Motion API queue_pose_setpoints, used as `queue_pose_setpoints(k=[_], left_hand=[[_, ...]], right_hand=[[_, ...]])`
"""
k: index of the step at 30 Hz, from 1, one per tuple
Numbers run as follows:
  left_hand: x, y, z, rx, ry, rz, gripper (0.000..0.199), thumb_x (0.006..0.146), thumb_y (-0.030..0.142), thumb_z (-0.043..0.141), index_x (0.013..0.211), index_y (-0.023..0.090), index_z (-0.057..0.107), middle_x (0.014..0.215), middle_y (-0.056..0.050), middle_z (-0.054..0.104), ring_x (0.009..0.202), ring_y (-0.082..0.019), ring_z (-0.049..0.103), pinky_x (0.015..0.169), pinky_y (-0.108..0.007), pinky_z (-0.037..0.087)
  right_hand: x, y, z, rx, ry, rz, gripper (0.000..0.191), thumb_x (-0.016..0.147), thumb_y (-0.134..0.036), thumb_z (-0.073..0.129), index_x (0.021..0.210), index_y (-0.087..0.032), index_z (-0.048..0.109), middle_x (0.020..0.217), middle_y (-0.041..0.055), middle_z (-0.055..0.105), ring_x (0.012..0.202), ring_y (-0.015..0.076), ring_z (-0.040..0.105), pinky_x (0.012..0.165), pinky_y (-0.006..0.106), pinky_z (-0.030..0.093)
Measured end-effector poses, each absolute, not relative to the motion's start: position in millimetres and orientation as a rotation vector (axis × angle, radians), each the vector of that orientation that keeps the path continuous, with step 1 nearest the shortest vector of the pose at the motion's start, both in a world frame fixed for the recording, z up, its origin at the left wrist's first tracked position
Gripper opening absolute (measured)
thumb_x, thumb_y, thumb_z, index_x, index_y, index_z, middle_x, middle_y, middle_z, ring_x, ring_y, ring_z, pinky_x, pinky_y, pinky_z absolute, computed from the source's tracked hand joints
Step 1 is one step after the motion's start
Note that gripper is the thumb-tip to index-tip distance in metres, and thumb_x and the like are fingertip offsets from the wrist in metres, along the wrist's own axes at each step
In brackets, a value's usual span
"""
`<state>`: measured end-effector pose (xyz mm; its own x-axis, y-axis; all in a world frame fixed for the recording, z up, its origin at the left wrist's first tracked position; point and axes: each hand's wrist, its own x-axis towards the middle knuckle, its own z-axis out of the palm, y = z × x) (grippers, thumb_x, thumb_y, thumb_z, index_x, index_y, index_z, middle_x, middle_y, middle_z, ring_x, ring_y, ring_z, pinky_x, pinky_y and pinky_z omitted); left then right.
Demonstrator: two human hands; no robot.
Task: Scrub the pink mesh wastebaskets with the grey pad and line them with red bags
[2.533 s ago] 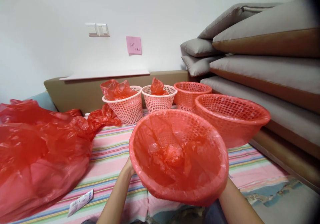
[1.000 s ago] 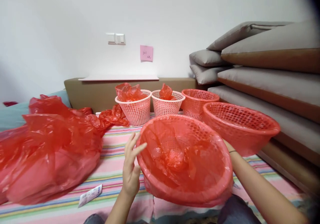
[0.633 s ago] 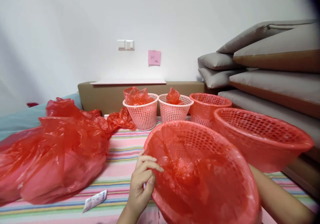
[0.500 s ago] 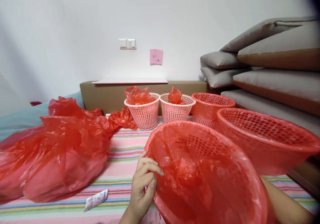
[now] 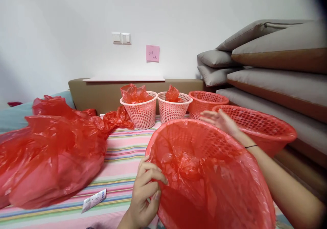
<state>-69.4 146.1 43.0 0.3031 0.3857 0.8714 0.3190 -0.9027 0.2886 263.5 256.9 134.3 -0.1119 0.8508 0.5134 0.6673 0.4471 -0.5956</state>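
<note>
A large red mesh basket (image 5: 209, 174), lined with a thin red plastic bag, tilts toward me in the foreground. The fingers of my left hand (image 5: 148, 188) curl over its left rim, thumb against the outside. Behind the far rim, my right hand (image 5: 222, 121) is raised with its fingers stretched out and nothing in them. That hand is nearest to a second large red basket (image 5: 260, 127) on the right, also covered in plastic; I cannot tell whether they touch. The lower part of the basket I hold is out of frame.
Two pink mesh baskets (image 5: 141, 113) with crumpled red bags stand at the back, beside another red basket (image 5: 204, 101). A heap of red plastic bags (image 5: 61, 157) covers the left of the striped cloth (image 5: 122, 156). A white label (image 5: 94, 200) lies near it. Grey cushions (image 5: 276, 86) are stacked right.
My right hand has come into sight behind the basket, fingers extended. The right-hand red basket has shifted left and back. My left hand keeps its grip; the view has turned slightly right.
</note>
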Motion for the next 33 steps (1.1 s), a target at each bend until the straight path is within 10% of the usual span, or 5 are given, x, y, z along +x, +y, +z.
queue_pose_setpoints(k=[9,13,19,27,33], left_hand=[[-56,123,50,2.692,0.566,1.693,0.018,0.071,0.007,0.046,0.070,0.025,0.049,0.078,0.001,0.073,0.083,-0.021,0.061,0.105,-0.045,0.034],[-44,112,57,2.730,0.503,1.735,0.017,0.069,0.008,0.047,0.071,0.024,0.052,0.079,0.001,0.074,0.087,-0.019,0.063,0.109,-0.042,0.032],[-36,99,53,2.784,0.405,1.761,0.014,0.073,0.011,0.048,0.070,0.023,0.055,0.077,0.001,0.074,0.085,-0.018,0.065,0.109,-0.041,0.035],[-39,94,53,2.774,0.364,1.740,0.014,0.080,0.014,0.050,0.069,0.023,0.055,0.075,0.003,0.074,0.083,-0.016,0.066,0.113,-0.038,0.029],[-48,104,38,2.776,0.307,1.719,0.025,0.095,0.030,0.044,0.077,0.023,0.059,0.086,-0.002,0.077,0.096,-0.020,0.065,0.113,-0.042,0.031]], right_hand=[[222,160,181,-0.953,-2.600,0.790,0.026,0.093,-0.027,0.059,0.116,-0.022,0.070,0.112,0.0044,0.073,0.099,0.0159,0.069,0.088,0.029,0.053],[175,172,110,-1.056,-3.227,0.183,0.038,0.087,-0.014,0.064,0.124,-0.024,0.066,0.120,0.0044,0.070,0.100,0.0202,0.069,0.086,0.032,0.055],[159,187,18,-1.176,-3.240,-0.135,0.045,0.091,-0.014,0.057,0.133,-0.028,0.058,0.152,0.0115,0.045,0.131,0.0401,0.047,0.100,0.061,0.044],[151,212,-39,-1.246,-3.285,-0.068,0.110,0.054,-0.022,0.092,0.149,-0.031,0.038,0.163,0.0148,0.023,0.141,0.0508,0.028,0.105,0.077,0.029],[154,217,-72,-1.244,-3.159,0.064,0.098,0.069,-0.025,0.082,0.153,-0.031,0.032,0.164,0.0184,0.017,0.144,0.0541,0.017,0.102,0.082,0.021]])
